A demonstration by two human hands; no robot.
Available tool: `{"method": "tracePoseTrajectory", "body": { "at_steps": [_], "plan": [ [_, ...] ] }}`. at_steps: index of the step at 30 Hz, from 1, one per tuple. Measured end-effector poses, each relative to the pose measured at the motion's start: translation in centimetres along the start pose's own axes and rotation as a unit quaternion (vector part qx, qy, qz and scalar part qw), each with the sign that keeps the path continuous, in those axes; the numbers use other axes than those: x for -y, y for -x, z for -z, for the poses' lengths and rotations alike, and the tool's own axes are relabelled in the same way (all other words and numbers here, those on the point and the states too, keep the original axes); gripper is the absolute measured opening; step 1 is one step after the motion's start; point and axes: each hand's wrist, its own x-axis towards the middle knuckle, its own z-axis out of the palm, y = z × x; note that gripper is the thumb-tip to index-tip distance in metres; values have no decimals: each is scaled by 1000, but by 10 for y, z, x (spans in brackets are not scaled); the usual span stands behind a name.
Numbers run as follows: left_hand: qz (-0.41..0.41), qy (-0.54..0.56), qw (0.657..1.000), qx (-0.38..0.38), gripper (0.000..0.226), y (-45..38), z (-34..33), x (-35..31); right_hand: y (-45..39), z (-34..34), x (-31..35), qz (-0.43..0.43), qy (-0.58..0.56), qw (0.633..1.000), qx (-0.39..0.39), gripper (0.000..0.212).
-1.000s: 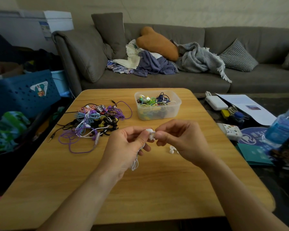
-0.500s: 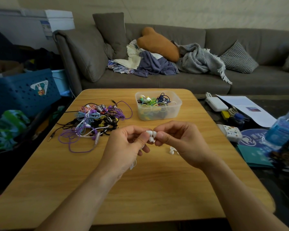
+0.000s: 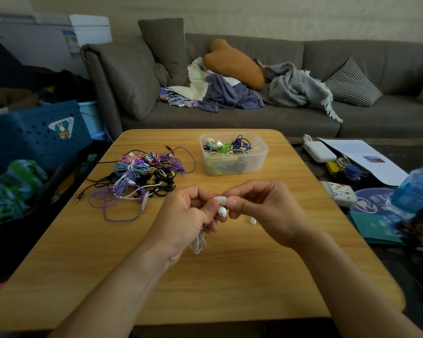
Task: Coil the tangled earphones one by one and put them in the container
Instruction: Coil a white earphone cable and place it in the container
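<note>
1. Both hands, left hand and right hand, pinch the white rubbery earphones with curled fingers.
2. They are above the wooden surface, nearer than the clear plastic container.
3. The tangled pile of colourful earphone wires lies left of that container.

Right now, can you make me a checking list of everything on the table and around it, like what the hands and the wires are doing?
Surface: wooden table, bare wood near the person.
Job's things: white earphones pinched between both hands; clear container holds coiled earphones.
Clutter: small white ear tip lies loose on the table by the right hand.
Grippers: left hand grips the white cord; right hand pinches the earbuds.
Cables: tangled pile, purple, blue, black and white, left of the container; white cord loop hangs below the left hand.
Surroundings: grey sofa with clothes; blue basket; water bottle.
</note>
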Motion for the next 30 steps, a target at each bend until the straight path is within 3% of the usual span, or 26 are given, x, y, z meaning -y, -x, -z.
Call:
{"method": "tracePoseTrajectory", "body": {
  "at_steps": [4,6,11,15,18,21,24,30],
  "plan": [
    [-7,-11,999,32,18,2,0,-1,1,3,2,-136,-139,981,20,15],
    [10,5,999,38,20,2,0,-1,0,3,3,-154,-138,978,22,12],
    [78,67,994,23,22,1,1,-1,1,-1,10,-48,61,997,4,9],
    [69,66,995,-27,9,-4,-1,2,-1,-8,5,28,168,983,-74,10],
    [58,84,993,-60,9,-7,-1,3,-3,-11,0,32,211,975,-67,22],
    [56,95,991,-76,13,-10,0,5,-2,-9,-1,27,200,978,-45,30],
    [49,90,992,-75,16,-10,-2,6,-3,-6,-2,27,156,985,-65,25],
    [13,54,997,-51,18,-10,-3,6,-3,-6,-3,32,169,982,-74,16]
  ]
}}
